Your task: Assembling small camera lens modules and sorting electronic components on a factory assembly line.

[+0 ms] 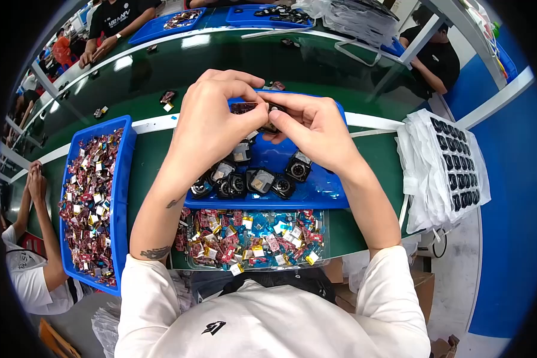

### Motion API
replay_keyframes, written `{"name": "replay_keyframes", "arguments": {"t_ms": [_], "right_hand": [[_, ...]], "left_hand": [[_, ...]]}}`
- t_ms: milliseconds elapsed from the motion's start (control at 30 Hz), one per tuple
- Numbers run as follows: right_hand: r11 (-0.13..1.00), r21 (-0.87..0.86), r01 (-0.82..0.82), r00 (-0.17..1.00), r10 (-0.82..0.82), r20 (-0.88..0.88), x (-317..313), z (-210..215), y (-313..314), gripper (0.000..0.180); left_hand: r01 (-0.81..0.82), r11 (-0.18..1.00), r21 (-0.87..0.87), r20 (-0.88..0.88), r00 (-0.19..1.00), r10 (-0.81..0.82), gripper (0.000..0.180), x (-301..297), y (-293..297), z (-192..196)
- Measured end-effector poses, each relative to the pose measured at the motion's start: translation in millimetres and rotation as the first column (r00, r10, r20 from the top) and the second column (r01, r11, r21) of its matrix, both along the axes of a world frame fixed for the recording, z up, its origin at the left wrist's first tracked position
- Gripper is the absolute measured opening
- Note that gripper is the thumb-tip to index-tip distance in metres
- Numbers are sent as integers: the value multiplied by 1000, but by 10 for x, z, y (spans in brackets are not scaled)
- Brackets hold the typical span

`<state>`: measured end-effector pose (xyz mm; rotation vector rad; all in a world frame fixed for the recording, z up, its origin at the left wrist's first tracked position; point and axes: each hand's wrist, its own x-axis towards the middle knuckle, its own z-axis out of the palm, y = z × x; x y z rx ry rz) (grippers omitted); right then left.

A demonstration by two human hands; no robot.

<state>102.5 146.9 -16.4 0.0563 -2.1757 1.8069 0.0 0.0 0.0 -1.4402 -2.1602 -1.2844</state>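
Above the far part of a blue tray [268,204], my two hands meet with fingers pinched together. My left hand [212,110] is closed on a small dark-red circuit board [243,108], partly covered by its fingers. Against it, my right hand [313,122] pinches a small dark electronic part [274,119], mostly hidden by the thumb and fingers. Whether the two pieces are joined I cannot tell. Below my hands, several black watch-like housings [260,179] lie in the tray, some with silvery parts inside.
A clear tray [325,250] of red circuit boards and small battery packs sits nearest me. At left stands a long blue bin [125,197] full of similar parts. White stacked trays [426,173] with black pieces are at right. Beyond runs a green conveyor belt [221,59]; co-workers sit around it.
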Motion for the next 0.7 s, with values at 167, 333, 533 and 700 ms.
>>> {"name": "replay_keyframes", "arguments": {"t_ms": [167,333,533,700], "right_hand": [[1000,1,19,1000,-19,-12,2,10,13,28],[997,-14,78,996,-79,-47,5,16,28,26],[994,-70,86,992,-91,-81,-24,9,167,28],[990,-25,141,977,-143,-160,-33,-1,208,25]], "left_hand": [[7,1000,12,21,1000,-7,14,8,8,-7],[27,1000,16,55,998,-28,14,41,15,13],[45,995,90,8,999,-46,14,46,13,27],[-2,999,41,23,1000,1,16,66,-4,89]]}}
